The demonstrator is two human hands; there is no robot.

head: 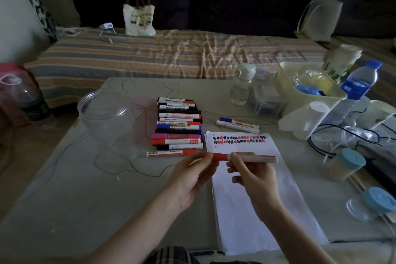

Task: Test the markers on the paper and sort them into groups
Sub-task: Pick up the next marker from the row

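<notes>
I hold a red marker (252, 158) level above the white paper (257, 203). My right hand (250, 176) grips its pale barrel. The fingers of my left hand (192, 176) pinch its red cap end. The paper's top edge carries rows of red, black and blue test scribbles (237, 139). A stack of several markers (179, 123) lies left of the paper, with one red marker (171, 153) at its near end. Two markers (237, 124), one blue-capped, lie apart beyond the paper.
An empty clear plastic jar (107, 118) stands left of the stack. At the right are water bottles (241, 84), a yellow bin (308, 90), paper cups (308, 120), cables (342, 135) and blue-lidded jars (347, 164). A striped bed (171, 53) lies beyond the table.
</notes>
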